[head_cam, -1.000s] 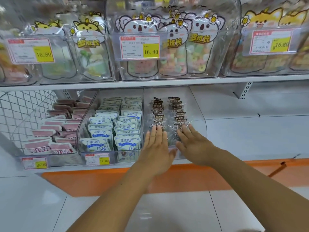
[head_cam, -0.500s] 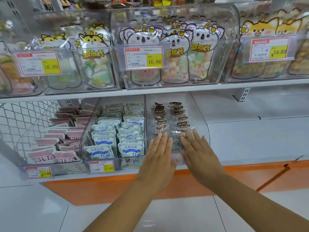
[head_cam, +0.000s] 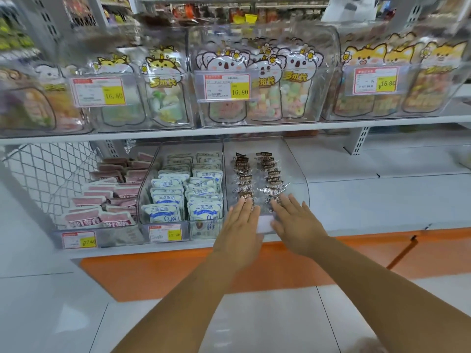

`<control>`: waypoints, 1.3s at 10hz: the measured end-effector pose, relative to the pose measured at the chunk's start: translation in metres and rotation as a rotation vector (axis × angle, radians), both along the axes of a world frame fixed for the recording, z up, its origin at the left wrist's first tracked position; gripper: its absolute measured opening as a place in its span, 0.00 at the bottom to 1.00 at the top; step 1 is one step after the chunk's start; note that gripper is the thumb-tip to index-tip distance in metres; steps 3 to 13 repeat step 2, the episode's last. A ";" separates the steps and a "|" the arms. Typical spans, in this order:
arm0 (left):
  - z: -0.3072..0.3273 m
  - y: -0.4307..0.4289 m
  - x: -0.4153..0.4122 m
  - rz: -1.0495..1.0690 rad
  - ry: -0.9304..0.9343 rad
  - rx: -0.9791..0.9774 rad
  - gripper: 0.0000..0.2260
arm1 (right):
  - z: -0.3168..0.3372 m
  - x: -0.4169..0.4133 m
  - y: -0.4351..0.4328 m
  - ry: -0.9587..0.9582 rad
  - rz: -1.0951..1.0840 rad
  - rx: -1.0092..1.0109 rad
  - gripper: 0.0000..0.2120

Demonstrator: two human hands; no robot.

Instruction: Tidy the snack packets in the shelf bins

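A clear plastic bin (head_cam: 297,171) on the lower shelf holds two rows of transparent snack packets with brown labels (head_cam: 257,177). My left hand (head_cam: 240,225) lies flat with straight fingers at the bin's front, fingertips on the nearest packets of the left row. My right hand (head_cam: 297,221) is flat too, its fingers spread over the front of the right row. Both hands hold nothing. The bin's front lip is partly hidden behind them.
Left of this bin stand a bin of white-and-blue packets (head_cam: 187,192) and a bin of pink packets (head_cam: 107,197), with price tags (head_cam: 165,233) in front. The upper shelf (head_cam: 229,132) carries clear bins of cartoon candy bags. An orange base strip (head_cam: 331,253) runs below; white shelf lies to the right.
The view has tilted upward and pulled back a little, so more of the upper shelves shows. Both hands stay flat at the front of the brown-label packets, slightly farther apart.
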State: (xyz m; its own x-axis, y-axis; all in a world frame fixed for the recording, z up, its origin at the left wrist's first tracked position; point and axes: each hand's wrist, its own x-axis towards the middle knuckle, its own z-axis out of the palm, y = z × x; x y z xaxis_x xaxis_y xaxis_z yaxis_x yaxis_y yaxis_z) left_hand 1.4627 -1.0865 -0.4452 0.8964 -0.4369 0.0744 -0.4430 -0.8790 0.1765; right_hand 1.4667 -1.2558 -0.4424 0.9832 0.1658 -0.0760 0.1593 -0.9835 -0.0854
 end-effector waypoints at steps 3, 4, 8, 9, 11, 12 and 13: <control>0.053 0.051 -0.074 -0.138 0.281 0.066 0.30 | 0.037 -0.071 -0.022 0.070 -0.036 0.183 0.28; 0.053 0.051 -0.074 -0.138 0.281 0.066 0.30 | 0.037 -0.071 -0.022 0.070 -0.036 0.183 0.28; 0.053 0.051 -0.074 -0.138 0.281 0.066 0.30 | 0.037 -0.071 -0.022 0.070 -0.036 0.183 0.28; 0.053 0.051 -0.074 -0.138 0.281 0.066 0.30 | 0.037 -0.071 -0.022 0.070 -0.036 0.183 0.28; 0.053 0.051 -0.074 -0.138 0.281 0.066 0.30 | 0.037 -0.071 -0.022 0.070 -0.036 0.183 0.28; 0.053 0.051 -0.074 -0.138 0.281 0.066 0.30 | 0.037 -0.071 -0.022 0.070 -0.036 0.183 0.28; 0.053 0.051 -0.074 -0.138 0.281 0.066 0.30 | 0.037 -0.071 -0.022 0.070 -0.036 0.183 0.28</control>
